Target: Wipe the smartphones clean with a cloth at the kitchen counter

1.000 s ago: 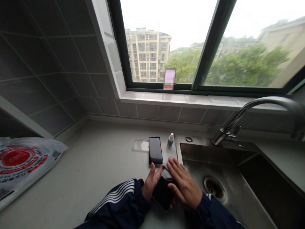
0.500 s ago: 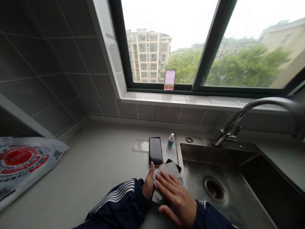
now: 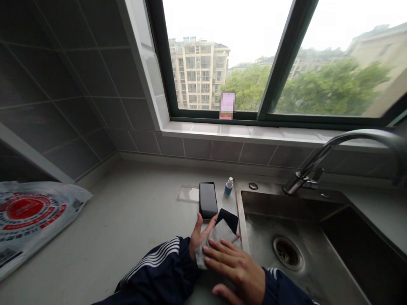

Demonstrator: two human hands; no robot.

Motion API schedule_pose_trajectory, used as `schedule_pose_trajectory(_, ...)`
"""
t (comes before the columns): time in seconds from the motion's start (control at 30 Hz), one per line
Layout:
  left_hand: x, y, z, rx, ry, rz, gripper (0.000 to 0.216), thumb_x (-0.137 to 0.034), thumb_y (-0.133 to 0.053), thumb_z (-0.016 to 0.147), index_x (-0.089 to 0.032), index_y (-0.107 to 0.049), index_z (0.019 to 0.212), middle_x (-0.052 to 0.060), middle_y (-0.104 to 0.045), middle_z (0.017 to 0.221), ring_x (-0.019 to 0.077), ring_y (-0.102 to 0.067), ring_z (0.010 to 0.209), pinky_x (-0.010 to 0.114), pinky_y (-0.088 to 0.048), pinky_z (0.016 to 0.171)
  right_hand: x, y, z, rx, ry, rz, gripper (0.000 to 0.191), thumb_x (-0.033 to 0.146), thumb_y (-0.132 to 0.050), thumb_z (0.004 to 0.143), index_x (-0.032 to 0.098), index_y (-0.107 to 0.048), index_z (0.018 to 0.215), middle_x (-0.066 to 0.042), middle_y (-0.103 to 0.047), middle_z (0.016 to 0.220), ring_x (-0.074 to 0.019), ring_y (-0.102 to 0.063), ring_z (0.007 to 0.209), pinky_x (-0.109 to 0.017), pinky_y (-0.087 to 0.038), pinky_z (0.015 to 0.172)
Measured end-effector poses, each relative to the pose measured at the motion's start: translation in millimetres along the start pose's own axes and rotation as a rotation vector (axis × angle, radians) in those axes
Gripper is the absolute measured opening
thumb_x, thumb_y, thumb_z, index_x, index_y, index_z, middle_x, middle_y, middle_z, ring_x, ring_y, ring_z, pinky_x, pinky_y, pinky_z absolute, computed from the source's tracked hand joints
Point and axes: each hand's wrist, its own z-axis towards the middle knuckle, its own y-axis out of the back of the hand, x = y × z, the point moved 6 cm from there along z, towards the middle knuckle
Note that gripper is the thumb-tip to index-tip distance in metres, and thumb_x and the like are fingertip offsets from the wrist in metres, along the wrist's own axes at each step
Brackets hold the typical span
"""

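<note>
A dark-screened phone lies tilted in my left hand, whose thumb stands up at the left and whose fingers go under it. A light grey cloth covers the lower part of the phone. Across the cloth rests my right hand, its fingers keeping the cloth against the screen and its thumb held apart. Just beyond, a second dark phone sits on the counter, partly over a clear flat case or sheet. A small spray bottle with a blue label stands upright to its right.
To the right is a steel sink with a drain and a curved faucet. A printed plastic bag lies on the pale counter at the left. The window sill runs along the back.
My right hand and the cloth have slid down and slightly left over the phone, so more of its dark upper screen shows. My left hand has shifted slightly left.
</note>
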Motion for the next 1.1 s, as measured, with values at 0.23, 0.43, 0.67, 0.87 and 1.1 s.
schedule_pose_trajectory(0.23, 1, -9, 1, 0.179, -0.081, -0.011, 0.088, -0.07, -0.022, 0.086, -0.008, -0.023, 0.147, 0.02, -0.048, 0.141, 0.0287, -0.035, 0.137, 0.042, -0.01, 0.117, -34, 5, -8, -0.009, -0.153, -0.115, 0.063, 0.043, -0.044, 0.096, 0.015, -0.026, 0.15, -0.01, -0.023, 0.155, -0.0286, -0.017, 0.144, -0.046, -0.026, 0.115)
schedule_pose_trajectory(0.43, 3, -8, 2, 0.26, -0.12, 0.123, 0.073, -0.062, -0.016, 0.091, -0.016, -0.03, 0.146, 0.009, -0.034, 0.152, 0.0226, -0.012, 0.146, 0.038, 0.005, 0.119, -47, 6, -13, -0.13, -0.26, -0.252, 0.072, 0.043, -0.044, 0.095, 0.009, -0.015, 0.152, -0.015, -0.013, 0.157, -0.0345, -0.011, 0.144, -0.051, -0.029, 0.112)
schedule_pose_trajectory(0.67, 4, 7, -1, 0.04, -0.229, 0.19, 0.066, -0.054, -0.03, 0.093, -0.01, -0.039, 0.142, 0.009, -0.048, 0.143, 0.0208, -0.019, 0.145, 0.032, -0.002, 0.12, -41, 1, -10, -0.126, -0.262, -0.295, 0.075, 0.046, -0.046, 0.094, 0.008, -0.015, 0.152, -0.016, -0.016, 0.156, -0.0359, -0.014, 0.143, -0.053, -0.031, 0.11)
schedule_pose_trajectory(0.87, -5, 1, -4, -0.087, -0.376, 0.063, 0.08, -0.063, -0.045, 0.083, -0.01, -0.034, 0.143, 0.016, -0.056, 0.133, 0.0302, -0.038, 0.135, 0.044, -0.021, 0.116, -20, 2, -5, -0.059, -0.147, -0.222, 0.067, 0.048, -0.042, 0.096, 0.011, -0.027, 0.149, -0.012, -0.024, 0.155, -0.0322, -0.017, 0.143, -0.049, -0.028, 0.113)
schedule_pose_trajectory(1.1, -19, -12, -12, -0.207, -0.311, -0.059, 0.083, -0.069, -0.041, 0.081, -0.021, -0.024, 0.146, 0.018, -0.059, 0.126, 0.0317, -0.062, 0.107, 0.051, -0.039, 0.097, 6, 4, -1, -0.135, 0.055, -0.096, 0.056, 0.048, -0.046, 0.095, 0.011, -0.048, 0.137, -0.01, -0.045, 0.145, -0.0285, -0.029, 0.141, -0.047, -0.032, 0.113)
